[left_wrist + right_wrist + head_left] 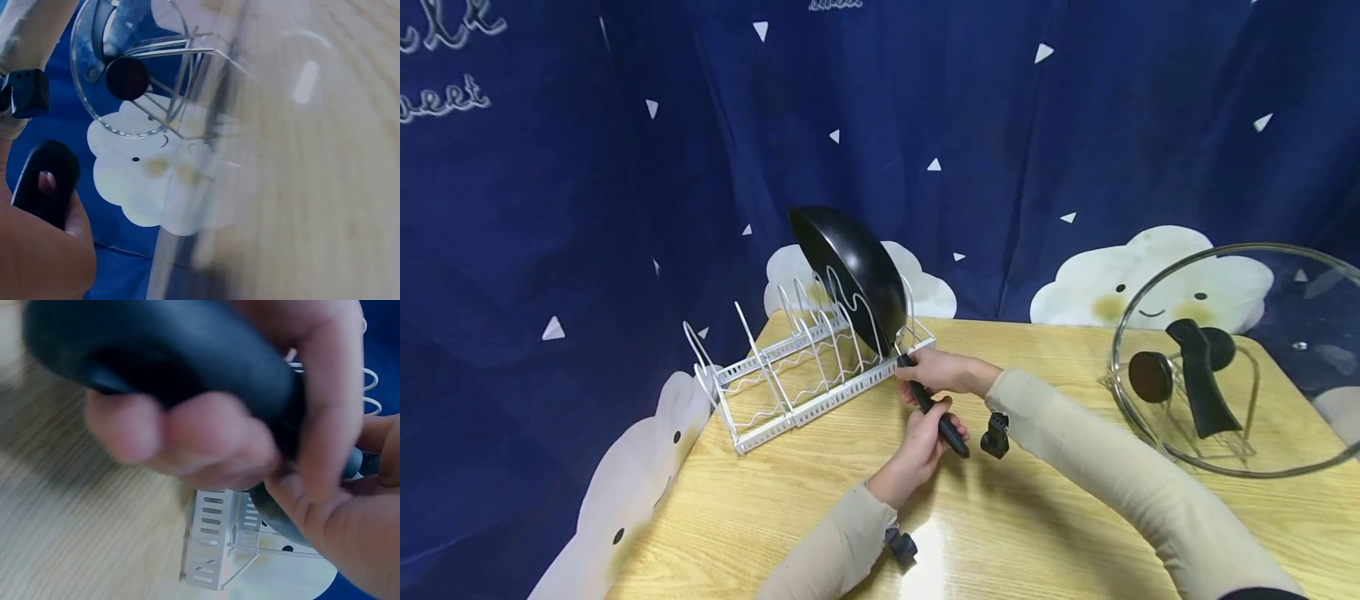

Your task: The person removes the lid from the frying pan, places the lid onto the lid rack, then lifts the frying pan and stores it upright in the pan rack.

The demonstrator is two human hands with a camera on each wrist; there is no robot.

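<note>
A black wok (853,267) stands on edge, tilted, between the wires at the right end of a white dish rack (827,398). Its black handle (953,437) slants toward me over the table. My right hand (946,371) grips the handle close to the wok. Lower down, my left hand (920,442) has its fingers wrapped round the handle near its end. In the left wrist view the handle's looped end (62,169) pokes out past the hand. The right wrist view shows the handle (200,356) up close, blurred, with fingers curled under it.
On the right, a large glass lid (1122,350) with a black handle (1206,392) leans in a wire stand (1253,392). A dark round knob (1150,377) shows there too. Behind the wooden table (1030,517) hangs a blue curtain (1000,192) with cloud prints.
</note>
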